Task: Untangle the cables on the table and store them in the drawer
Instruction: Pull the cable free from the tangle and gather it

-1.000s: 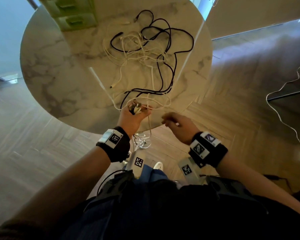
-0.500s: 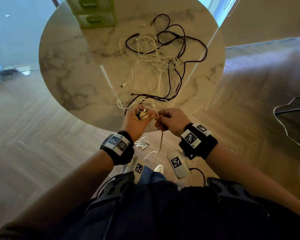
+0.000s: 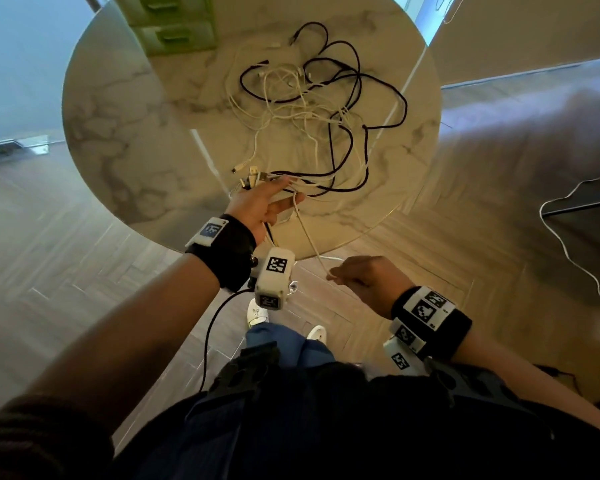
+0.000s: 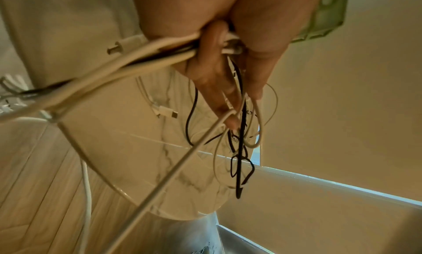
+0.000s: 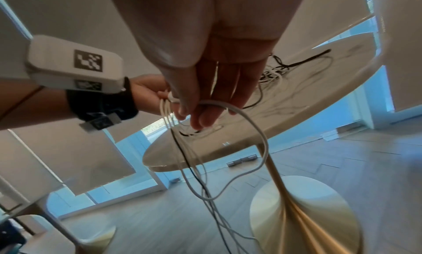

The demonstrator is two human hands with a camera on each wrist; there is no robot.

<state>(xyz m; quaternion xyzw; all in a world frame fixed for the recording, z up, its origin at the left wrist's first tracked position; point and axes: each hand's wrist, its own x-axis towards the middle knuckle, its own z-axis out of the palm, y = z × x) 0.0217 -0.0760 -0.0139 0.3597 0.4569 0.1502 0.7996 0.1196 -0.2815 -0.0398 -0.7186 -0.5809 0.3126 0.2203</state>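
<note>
Round marble counter (image 3: pixel 125 133) on a pale pedestal, herringbone wood floor around it, a green drawer unit (image 3: pixel 174 26) at the far edge with both visible drawers closed.

Change from half a second back: the two hands were together at the near rim; now they have parted. The left hand (image 3: pixel 260 206) has gone forward over the counter, the right hand (image 3: pixel 368 282) has drawn back off the edge, and a white cable (image 3: pixel 309 237) runs taut between them. My reading: one strand is being drawn out of the knot. Early in the job; nothing stored yet.

Tangle of cables (image 3: pixel 312 109): black and white leads looped over one another mid-counter, mostly slack, thin, several plug ends loose. A fan of connectors (image 3: pixel 250 176) sticks out past the left hand.

Left fingers (image 4: pixel 219 88): long fingers fairly straight, but the thumb clamps a bundle of cable ends against the palm. Right fingers (image 5: pixel 205 111) curled round the white cable, which hangs below them in a loop.
</note>
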